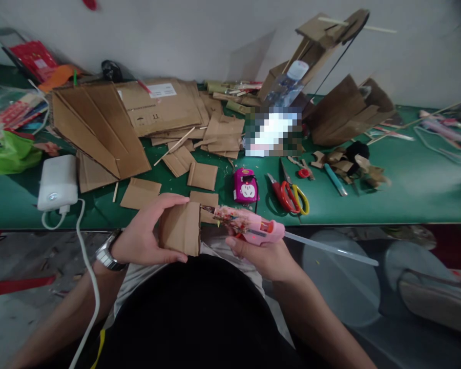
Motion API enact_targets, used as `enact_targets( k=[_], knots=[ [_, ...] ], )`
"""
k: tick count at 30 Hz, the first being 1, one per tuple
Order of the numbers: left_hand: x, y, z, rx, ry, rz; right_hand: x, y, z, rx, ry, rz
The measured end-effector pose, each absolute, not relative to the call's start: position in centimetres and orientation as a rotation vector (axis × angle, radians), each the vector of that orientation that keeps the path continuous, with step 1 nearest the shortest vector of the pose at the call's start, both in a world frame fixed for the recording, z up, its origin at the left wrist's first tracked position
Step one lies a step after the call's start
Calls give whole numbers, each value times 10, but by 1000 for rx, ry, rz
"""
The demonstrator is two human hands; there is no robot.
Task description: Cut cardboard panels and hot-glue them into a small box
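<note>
Left hand (140,236): gripped a squarish, creased brown cardboard piece (180,228) between thumb and fingers. Right hand (267,253): curled round a pink plastic glue gun (249,224), nozzle (208,208) beside the cardboard's edge, contact unclear. A gap separated the hands; ahead lay a green table (392,202), purple socket (246,185), red-and-yellow-handled scissors (286,196).
</note>
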State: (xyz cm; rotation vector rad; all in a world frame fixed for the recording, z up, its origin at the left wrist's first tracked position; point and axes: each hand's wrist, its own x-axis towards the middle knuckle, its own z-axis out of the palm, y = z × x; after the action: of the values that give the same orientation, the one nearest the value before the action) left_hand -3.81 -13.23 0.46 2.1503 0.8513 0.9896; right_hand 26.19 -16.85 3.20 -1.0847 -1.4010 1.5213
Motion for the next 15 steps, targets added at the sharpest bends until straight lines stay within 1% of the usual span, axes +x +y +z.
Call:
enact_targets(
  k=[6,15],
  knots=[
    [-37,-131,2,2129,843,1001,259,-166,36,-1088,-1535,1395],
    [-36,-130,1,2131,833,1017,258,-166,38,-1138,-1631,1402]
  ],
)
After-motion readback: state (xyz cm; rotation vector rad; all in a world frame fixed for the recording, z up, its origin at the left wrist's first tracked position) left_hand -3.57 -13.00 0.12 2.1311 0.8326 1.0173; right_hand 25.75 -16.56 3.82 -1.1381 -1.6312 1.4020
